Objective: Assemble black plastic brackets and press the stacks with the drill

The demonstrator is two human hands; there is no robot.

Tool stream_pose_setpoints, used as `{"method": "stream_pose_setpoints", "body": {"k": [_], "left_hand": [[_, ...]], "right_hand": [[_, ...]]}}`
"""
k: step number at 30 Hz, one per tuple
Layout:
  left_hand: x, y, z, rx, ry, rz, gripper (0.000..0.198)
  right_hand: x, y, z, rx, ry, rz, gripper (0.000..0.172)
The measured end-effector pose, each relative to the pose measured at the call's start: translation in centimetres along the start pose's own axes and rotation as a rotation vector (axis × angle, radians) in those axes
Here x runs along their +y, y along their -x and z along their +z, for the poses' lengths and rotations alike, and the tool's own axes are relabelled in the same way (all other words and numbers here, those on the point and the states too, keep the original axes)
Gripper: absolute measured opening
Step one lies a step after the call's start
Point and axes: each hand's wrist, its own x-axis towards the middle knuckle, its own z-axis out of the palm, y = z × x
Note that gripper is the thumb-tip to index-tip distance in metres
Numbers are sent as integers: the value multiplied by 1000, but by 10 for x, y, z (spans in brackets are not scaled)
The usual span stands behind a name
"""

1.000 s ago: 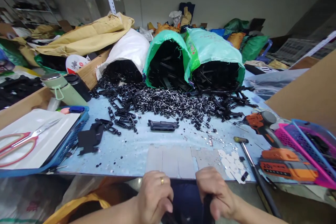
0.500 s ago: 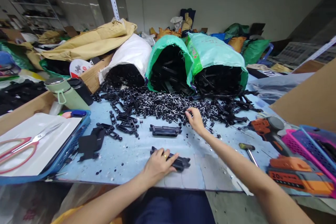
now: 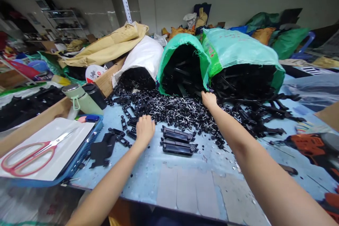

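My left hand (image 3: pixel 145 129) is over the left edge of the pile, beside the black link-shaped parts (image 3: pixel 124 123), with fingers curled down; what they hold, if anything, is hidden. My right hand (image 3: pixel 209 100) reaches to the lower right edge of the open green sack (image 3: pixel 182 44), fingers closed and their tips hidden among black parts. Two long black plastic pieces (image 3: pixel 178 147) lie one in front of the other between my arms. Behind them spreads a heap of small black knobs with metal pins (image 3: pixel 182 113).
A white sack (image 3: pixel 144 54) and another green sack (image 3: pixel 241 51) spill black parts. At left, a blue basket (image 3: pixel 96 127) carries scissors (image 3: pixel 39 152) on a white sheet, near a green flask (image 3: pixel 83 99). An orange power drill (image 3: pixel 309 146) lies at right.
My left hand has let go of the long black piece, now beside the other one, and moved up-left to the link parts. My right hand has moved from the pin heap to the sack mouth.
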Motion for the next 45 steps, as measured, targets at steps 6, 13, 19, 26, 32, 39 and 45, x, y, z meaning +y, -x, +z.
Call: {"method": "stream_pose_setpoints", "body": {"k": [6, 13, 19, 26, 32, 39, 45], "left_hand": [[-39, -50, 11, -258, -121, -378, 20], [-41, -7, -43, -211, -3, -207, 35], [8, 74, -84, -470, 216, 325, 19], [54, 136, -28, -391, 578, 399, 30], [71, 152, -22, -254, 1034, 123, 35], [84, 162, -36, -216, 1039, 36, 34], [102, 169, -37, 20, 1128, -90, 36]], "right_hand": [[8, 14, -19, 11, -80, 58, 29], [22, 148, -46, -96, -1102, 150, 40], [27, 283, -75, -446, -775, -297, 29], [-33, 309, -59, -216, -505, -430, 48], [-87, 310, -43, -314, -1317, 62, 47], [-70, 308, -51, -296, -1307, -180, 42], [-87, 316, -53, -140, -1392, -141, 43]]}}
